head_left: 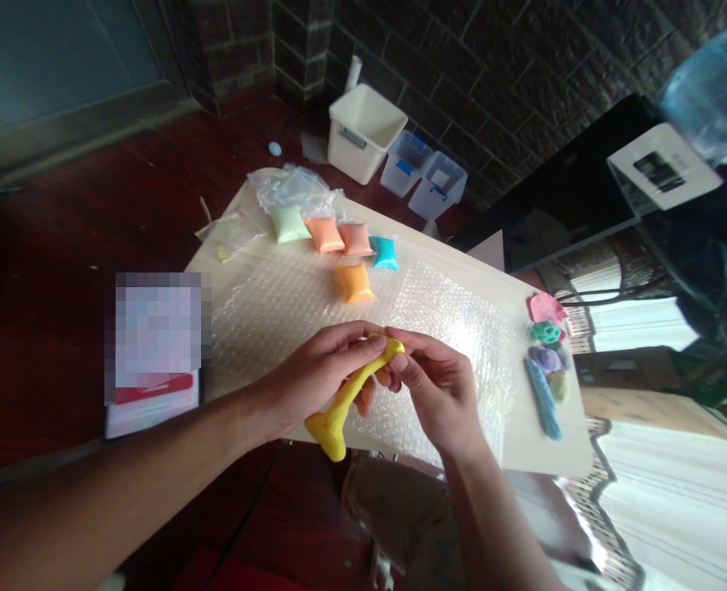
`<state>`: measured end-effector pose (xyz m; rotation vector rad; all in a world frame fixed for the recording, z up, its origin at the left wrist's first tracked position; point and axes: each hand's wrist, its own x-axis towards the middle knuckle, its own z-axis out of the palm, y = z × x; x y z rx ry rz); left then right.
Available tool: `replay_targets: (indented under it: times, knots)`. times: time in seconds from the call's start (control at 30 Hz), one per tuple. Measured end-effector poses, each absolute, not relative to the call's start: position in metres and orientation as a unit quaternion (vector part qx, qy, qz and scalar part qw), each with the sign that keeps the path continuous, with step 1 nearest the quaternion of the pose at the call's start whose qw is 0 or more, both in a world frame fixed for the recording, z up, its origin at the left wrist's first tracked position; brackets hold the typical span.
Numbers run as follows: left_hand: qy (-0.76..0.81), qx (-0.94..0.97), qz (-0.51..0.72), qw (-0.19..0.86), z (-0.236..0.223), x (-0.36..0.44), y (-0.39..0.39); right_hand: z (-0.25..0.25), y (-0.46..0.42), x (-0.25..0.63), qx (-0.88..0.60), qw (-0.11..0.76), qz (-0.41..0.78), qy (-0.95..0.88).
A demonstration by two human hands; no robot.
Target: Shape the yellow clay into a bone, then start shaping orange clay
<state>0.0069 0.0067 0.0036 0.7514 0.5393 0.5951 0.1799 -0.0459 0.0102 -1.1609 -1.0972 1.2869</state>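
A long piece of yellow modelling clay (352,392) is held between both hands over the near part of the table. Its lower end flares into two rounded lobes, like a bone. My left hand (332,361) wraps round the shaft, with the thumb lying near the upper end. The thumb and fingers of my right hand (441,382) pinch that upper end. Beyond the hands, an orange clay packet (355,282) lies on a sheet of bubble wrap (446,316).
A row of packets, including a pale green one (288,223) and a blue one (384,253), lies along the table's far side. Coloured clay pieces, among them a blue strip (543,400), sit at the right edge. A blurred tablet (154,402) is at left. Bins (363,135) stand on the floor.
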Motion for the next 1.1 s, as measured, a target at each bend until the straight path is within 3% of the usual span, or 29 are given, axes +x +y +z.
replay_targets:
  times: [0.73,1.1]
  knots:
    - [0.255,0.370,0.279,0.849,0.0073,0.0079,0.0068,0.0131,-0.0427,0.1792,-0.470,0.533,0.594,-0.376]
    - [0.261,0.367,0.283,0.847,0.0034,0.0074,0.0062,0.0085,-0.0444,0.1765,-0.454,0.541,0.541,-0.456]
